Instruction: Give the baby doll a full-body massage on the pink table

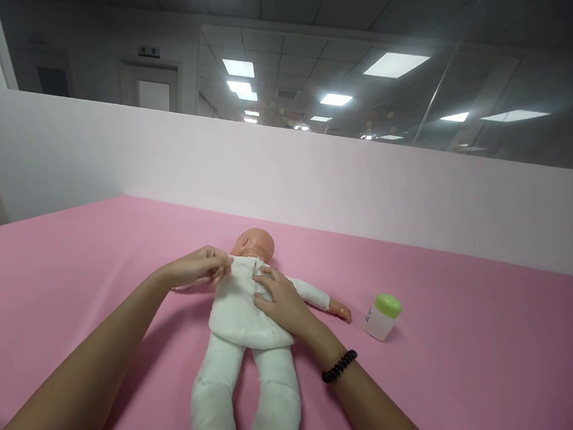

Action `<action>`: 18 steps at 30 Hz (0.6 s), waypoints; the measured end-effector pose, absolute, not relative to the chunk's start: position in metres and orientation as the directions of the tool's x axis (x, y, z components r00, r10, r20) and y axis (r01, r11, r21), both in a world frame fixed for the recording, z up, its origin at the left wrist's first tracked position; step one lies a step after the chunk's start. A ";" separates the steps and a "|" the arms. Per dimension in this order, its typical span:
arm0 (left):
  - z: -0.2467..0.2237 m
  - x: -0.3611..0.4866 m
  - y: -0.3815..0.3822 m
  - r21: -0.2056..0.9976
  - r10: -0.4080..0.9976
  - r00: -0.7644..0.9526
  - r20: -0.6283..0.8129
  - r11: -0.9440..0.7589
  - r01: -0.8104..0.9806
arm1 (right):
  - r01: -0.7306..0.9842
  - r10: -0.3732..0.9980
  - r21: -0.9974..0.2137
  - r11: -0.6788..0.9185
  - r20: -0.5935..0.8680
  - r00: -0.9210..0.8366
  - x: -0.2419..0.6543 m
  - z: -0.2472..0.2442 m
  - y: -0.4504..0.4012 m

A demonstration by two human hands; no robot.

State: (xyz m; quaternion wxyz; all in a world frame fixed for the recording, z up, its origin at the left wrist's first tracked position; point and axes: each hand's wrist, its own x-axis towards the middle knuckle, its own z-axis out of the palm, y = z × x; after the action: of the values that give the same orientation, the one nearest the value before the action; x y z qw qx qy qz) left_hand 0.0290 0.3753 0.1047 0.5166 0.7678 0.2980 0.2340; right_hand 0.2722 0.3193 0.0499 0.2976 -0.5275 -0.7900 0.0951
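A baby doll (237, 318) with a bald plastic head and a white cloth body lies stretched out, its head pointing away from me. It appears to be face down, with an ear and the back of the head showing. My left hand (206, 265) is at the doll's left-side shoulder in view, fingers curled and pinched together at the cloth; whatever they grip is too small to see. Flat on the upper back rests my right hand (282, 300), its fingers spread beside a short slit in the cloth. The doll's feet are mostly cut off by the frame.
A pink padded surface (444, 363) lies beneath the doll. To the right stands a small translucent jar (382, 317) with a green lid, just past the doll's plastic hand. A low white wall (319, 181) with glass above it borders the far side.
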 end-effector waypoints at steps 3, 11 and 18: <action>0.086 0.052 0.376 0.828 0.810 0.433 0.395 -0.519 0.215 | 0.768 0.872 -0.451 0.454 0.402 -0.279 0.270 0.050 0.316; 0.060 0.077 0.369 0.442 0.733 0.445 0.515 -0.672 0.594 | 0.642 0.862 -0.649 0.408 0.506 -0.037 0.264 0.046 0.327; 0.069 0.085 0.363 0.190 0.739 0.532 0.414 -0.641 0.743 | 0.791 0.893 -0.524 0.317 0.446 -0.062 0.255 0.049 0.336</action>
State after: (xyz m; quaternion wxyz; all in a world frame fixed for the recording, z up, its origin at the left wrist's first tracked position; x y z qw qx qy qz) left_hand 0.0854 0.3627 0.0689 -0.0048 0.8752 0.4234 0.2339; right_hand 0.2549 0.3361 0.0487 0.3636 -0.5803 -0.7253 0.0704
